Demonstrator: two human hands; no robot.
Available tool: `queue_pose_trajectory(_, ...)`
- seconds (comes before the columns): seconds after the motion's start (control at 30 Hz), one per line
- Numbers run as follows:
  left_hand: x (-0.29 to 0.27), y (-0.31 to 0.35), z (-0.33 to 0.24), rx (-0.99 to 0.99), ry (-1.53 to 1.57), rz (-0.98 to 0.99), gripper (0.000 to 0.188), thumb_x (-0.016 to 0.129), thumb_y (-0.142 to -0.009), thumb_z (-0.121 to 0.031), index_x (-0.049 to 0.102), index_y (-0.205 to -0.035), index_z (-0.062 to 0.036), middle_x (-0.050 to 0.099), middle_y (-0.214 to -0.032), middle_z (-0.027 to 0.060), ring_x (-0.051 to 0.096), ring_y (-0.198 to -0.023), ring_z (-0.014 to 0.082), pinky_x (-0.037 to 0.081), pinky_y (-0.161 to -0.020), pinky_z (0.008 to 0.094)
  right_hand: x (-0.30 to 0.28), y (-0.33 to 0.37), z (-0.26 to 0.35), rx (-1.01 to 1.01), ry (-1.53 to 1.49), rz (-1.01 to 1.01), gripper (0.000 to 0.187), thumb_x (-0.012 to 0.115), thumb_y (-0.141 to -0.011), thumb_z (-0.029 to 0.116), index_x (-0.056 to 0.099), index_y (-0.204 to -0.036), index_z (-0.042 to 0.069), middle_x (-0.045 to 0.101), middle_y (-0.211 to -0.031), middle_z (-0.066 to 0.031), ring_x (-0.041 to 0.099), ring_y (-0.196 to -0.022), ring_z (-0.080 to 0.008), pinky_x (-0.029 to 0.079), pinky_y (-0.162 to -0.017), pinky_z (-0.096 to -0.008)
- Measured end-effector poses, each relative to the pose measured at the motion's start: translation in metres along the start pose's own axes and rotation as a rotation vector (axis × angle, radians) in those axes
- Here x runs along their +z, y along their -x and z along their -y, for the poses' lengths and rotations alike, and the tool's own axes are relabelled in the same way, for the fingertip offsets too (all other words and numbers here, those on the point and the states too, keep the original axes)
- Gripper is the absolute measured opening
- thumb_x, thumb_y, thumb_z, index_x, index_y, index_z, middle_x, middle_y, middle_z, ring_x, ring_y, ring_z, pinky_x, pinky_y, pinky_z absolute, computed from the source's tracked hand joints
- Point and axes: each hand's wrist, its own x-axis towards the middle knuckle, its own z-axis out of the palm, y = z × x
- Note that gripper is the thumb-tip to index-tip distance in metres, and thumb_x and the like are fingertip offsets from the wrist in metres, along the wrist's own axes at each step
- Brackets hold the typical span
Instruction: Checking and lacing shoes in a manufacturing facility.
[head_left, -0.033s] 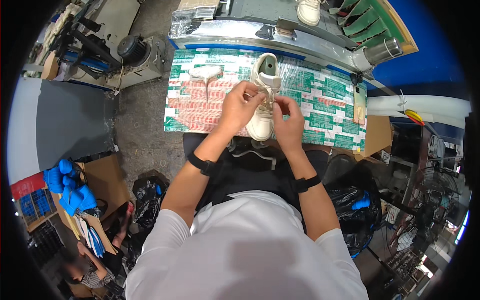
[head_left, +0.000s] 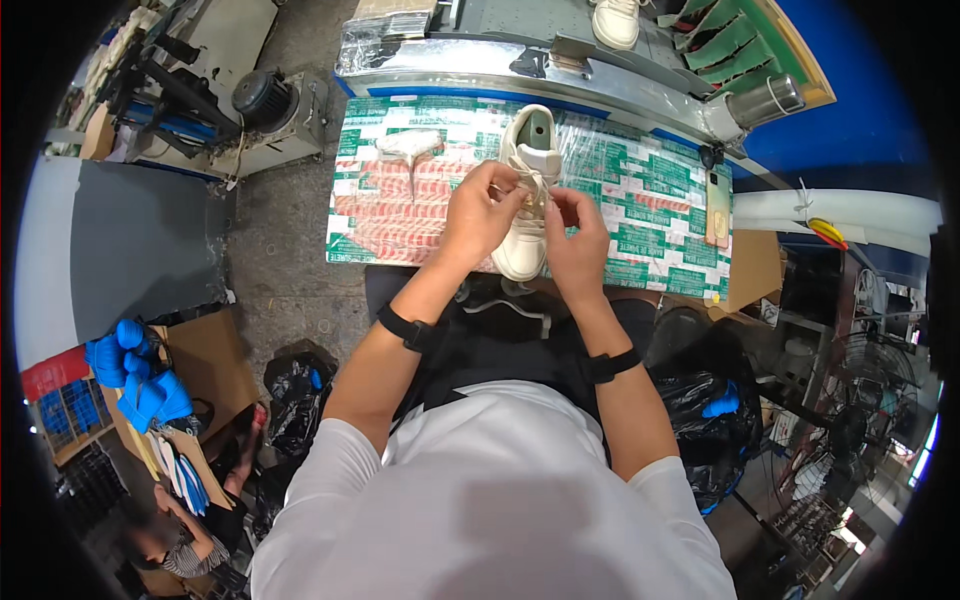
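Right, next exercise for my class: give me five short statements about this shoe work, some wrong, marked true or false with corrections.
1. The left hand and the right hand are both at the laces of the cream shoe. True.
2. The shoe's toe points away from the person. False: the toe points toward the person.
3. A second shoe is beyond the metal bar. True.
4. Only one wrist has a band. False: a black band circles the left wrist, another the right.
5. A white item with a thin spike lies left of the cream shoe. True.
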Motion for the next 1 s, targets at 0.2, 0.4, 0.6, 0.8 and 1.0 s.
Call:
queue_pose_trajectory(0.2, -0.006, -0.007, 0.010, -0.010, 0.197, -0.020, 0.027, 0.086, -0.092, -0.005, 0.074, -0.115, -0.0015, 0.077, -0.102, 0.0077, 0.070, -0.083, 0.0152, 0.060, -0.079, 0.0336, 0.002, -0.029, 0.010, -0.324, 0.489, -0.013, 0.023, 0.087, -0.095, 0.022, 0.076, -0.112, 0.009, 0.072, -0.098, -0.0061, 0.074, -0.090, -0.0274, 0.059, -0.080, -0.0388)
queue_pose_trajectory(0.4, 0.012, -0.004, 0.014, 0.000, 0.040, -0.077, 0.044, 0.092, -0.086, -0.007, 0.066, -0.121, -0.0048, 0.071, -0.107, 0.0097, 0.073, -0.088, 0.0209, 0.062, -0.080, 0.0357, -0.014, -0.031, 0.019, -0.252, 0.279, 0.156, 0.016, 0.087, -0.094, 0.016, 0.079, -0.106, 0.009, 0.075, -0.092, -0.0048, 0.073, -0.083, -0.0209, 0.057, -0.075, -0.0355)
queue_pose_trajectory(0.6, 0.002, -0.006, 0.002, 0.153, -0.025, -0.139, 0.051, 0.087, -0.083, -0.002, 0.067, -0.129, -0.0074, 0.070, -0.108, 0.0112, 0.073, -0.088, 0.0268, 0.061, -0.081, 0.0405, -0.024, 0.002, 0.063, 0.141, -0.310, 1.008, 0.014, 0.083, -0.099, 0.016, 0.082, -0.102, 0.002, 0.078, -0.088, -0.0026, 0.070, -0.084, -0.0092, 0.054, -0.076, -0.0301)
queue_pose_trajectory(0.8, -0.020, -0.031, -0.023, 0.134, -0.324, 0.200, 0.026, 0.083, -0.090, -0.012, 0.076, -0.115, -0.0073, 0.073, -0.087, 0.0098, 0.072, -0.077, 0.0278, 0.057, -0.071, 0.0384, -0.022, -0.040, 0.029, -0.234, 0.159, 0.099, 0.016, 0.070, -0.102, 0.006, 0.077, -0.116, 0.005, 0.075, -0.091, -0.0087, 0.075, -0.089, -0.0284, 0.059, -0.082, -0.0397)
queue_pose_trajectory(1.0, -0.051, -0.052, -0.040, -0.003, -0.107, 0.579, 0.019, 0.079, -0.101, -0.017, 0.078, -0.111, -0.0020, 0.067, -0.079, 0.0010, 0.056, -0.071, 0.0074, 0.049, -0.065, 0.0320, -0.013, -0.059, 0.021, -0.479, 0.486, 0.246, 0.009, 0.075, -0.097, 0.013, 0.071, -0.104, 0.008, 0.073, -0.090, -0.0141, 0.071, -0.086, -0.0382, 0.057, -0.078, -0.0482)
